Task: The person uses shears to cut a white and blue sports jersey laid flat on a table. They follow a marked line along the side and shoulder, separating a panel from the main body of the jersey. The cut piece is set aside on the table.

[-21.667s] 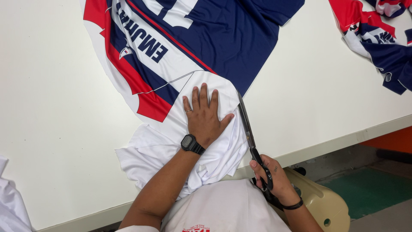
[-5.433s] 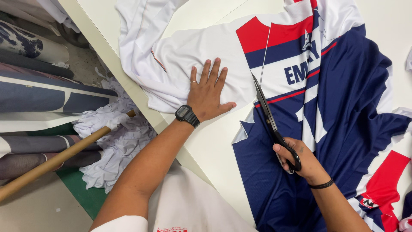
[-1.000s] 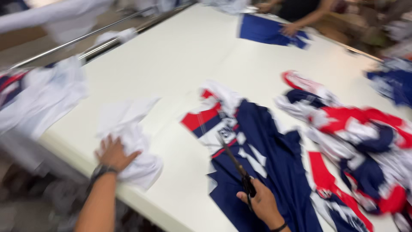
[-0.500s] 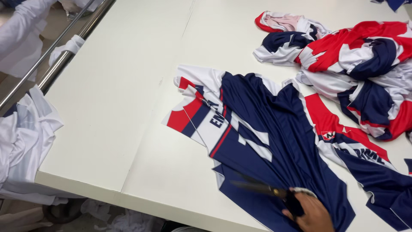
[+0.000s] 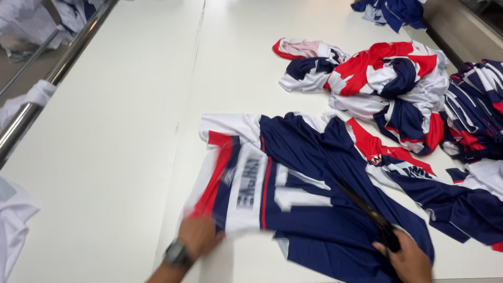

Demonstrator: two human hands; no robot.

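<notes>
The left hand (image 5: 198,235), wristwatch on, pinches the near edge of the smooth navy, red and white jersey panel (image 5: 293,194) spread flat on the white table (image 5: 120,157). The right hand (image 5: 411,259) grips long dark scissors (image 5: 367,209), whose blades point away-left over the fabric.

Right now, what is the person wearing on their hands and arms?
Both hands are bare, with no gloves. The left hand has a dark wristwatch with a black strap around the wrist, and the forearm below it shows no sleeve. The right hand also wears nothing on its fingers that shows; its wrist is cut off by the picture's edge, so I cannot tell more.
</notes>
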